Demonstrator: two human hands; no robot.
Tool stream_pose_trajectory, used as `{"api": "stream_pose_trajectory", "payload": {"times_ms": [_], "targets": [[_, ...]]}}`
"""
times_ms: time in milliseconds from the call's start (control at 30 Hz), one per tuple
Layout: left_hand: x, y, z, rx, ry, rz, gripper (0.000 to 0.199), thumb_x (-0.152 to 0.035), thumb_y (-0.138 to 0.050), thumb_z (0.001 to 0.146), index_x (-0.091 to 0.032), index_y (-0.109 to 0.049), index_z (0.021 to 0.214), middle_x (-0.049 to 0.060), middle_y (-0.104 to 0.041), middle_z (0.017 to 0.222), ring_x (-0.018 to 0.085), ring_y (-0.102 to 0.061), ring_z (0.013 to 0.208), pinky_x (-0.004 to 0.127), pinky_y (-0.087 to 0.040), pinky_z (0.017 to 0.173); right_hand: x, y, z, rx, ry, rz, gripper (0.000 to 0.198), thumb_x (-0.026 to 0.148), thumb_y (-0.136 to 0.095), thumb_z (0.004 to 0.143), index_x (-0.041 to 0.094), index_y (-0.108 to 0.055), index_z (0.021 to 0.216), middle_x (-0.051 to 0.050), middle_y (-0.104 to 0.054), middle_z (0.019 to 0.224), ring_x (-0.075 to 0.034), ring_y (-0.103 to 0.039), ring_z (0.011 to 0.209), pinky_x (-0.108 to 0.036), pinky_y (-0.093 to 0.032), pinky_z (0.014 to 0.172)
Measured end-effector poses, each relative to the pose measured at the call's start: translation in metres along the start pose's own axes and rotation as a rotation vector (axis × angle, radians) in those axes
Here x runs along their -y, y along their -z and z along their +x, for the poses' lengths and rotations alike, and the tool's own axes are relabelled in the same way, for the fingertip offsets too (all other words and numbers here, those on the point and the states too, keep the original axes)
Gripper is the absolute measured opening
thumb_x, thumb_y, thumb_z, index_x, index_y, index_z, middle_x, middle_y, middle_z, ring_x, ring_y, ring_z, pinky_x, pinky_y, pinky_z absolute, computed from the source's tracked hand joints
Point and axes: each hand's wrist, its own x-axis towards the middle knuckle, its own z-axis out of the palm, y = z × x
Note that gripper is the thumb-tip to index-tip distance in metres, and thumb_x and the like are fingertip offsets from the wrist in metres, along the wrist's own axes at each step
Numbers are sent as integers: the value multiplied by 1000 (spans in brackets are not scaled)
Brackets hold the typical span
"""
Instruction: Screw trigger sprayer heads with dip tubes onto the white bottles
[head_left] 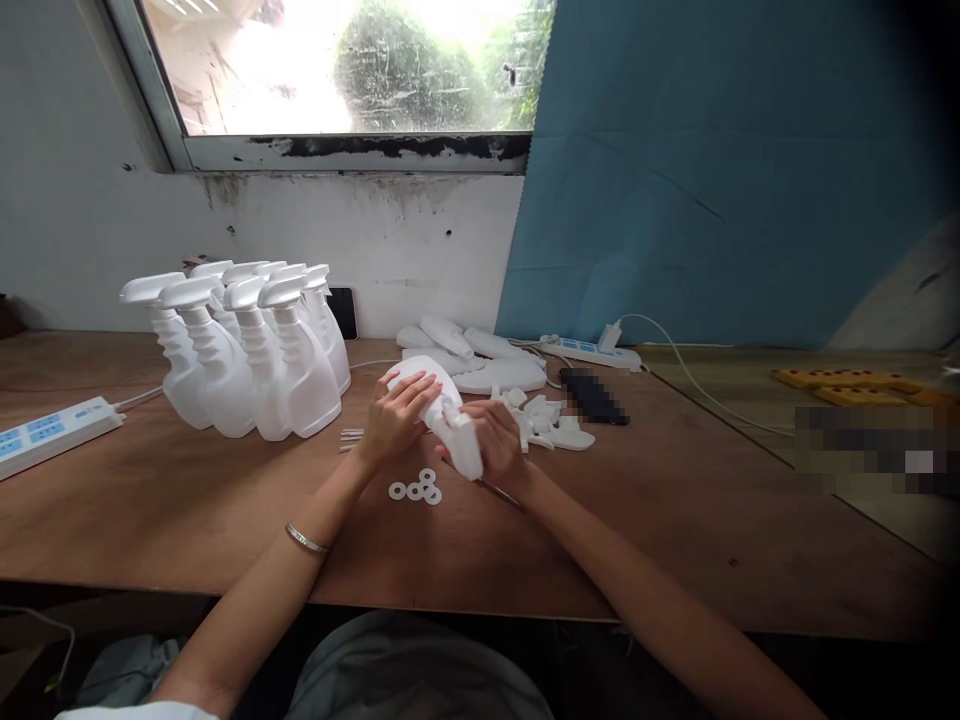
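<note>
My left hand (399,412) is wrapped round the body of a white spray bottle (418,374), which lies tilted with its top toward me. At the neck, my right hand (496,440) grips the white trigger sprayer head (465,447); the sprayer sits on the bottle's neck, and whether it is screwed tight cannot be seen. Below the hands, several flat white ring washers (415,491) lie on the table. A few thin white tubes (350,436) rest just left of my left hand. Loose white sprayer heads (546,422) lie in a pile right of my right hand.
Several white bottles with sprayers (289,385) stand upright at the left. Bottles without sprayers (501,376) lie behind my hands. A dark phone (594,396) lies at the right. Power strips (52,435) sit at the left and at the back right. A thin dark rod (501,493) lies by my right wrist.
</note>
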Motion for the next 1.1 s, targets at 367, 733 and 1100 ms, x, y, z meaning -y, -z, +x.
{"api": "stream_pose_trajectory", "payload": {"times_ms": [367, 733, 1100], "targets": [[15, 5, -2, 90, -54, 25, 40, -19, -44, 82, -28, -49, 120, 3, -53, 128, 21, -41, 123, 50, -5, 105, -1, -2, 0, 61, 221, -111, 30, 11, -45, 82, 15, -48, 112, -9, -63, 90, -19, -56, 84, -32, -48, 71], [14, 2, -5, -107, 127, 156, 39, -15, -43, 84, -31, -52, 118, 5, -57, 123, 22, -51, 112, 49, -15, 101, 11, -1, 1, 263, -22, 242, 43, 41, -51, 77, 16, -51, 113, -14, -47, 127, -28, -42, 116, -47, -35, 96], [16, -2, -6, -271, 64, 264, 40, -11, -43, 86, -37, -55, 114, 2, -60, 119, 20, -52, 112, 45, -14, 98, 4, -14, 7, 299, -1330, 1310, 40, 41, -48, 79, 13, -56, 106, -12, -66, 93, -21, -64, 77, -34, -50, 69]]}}
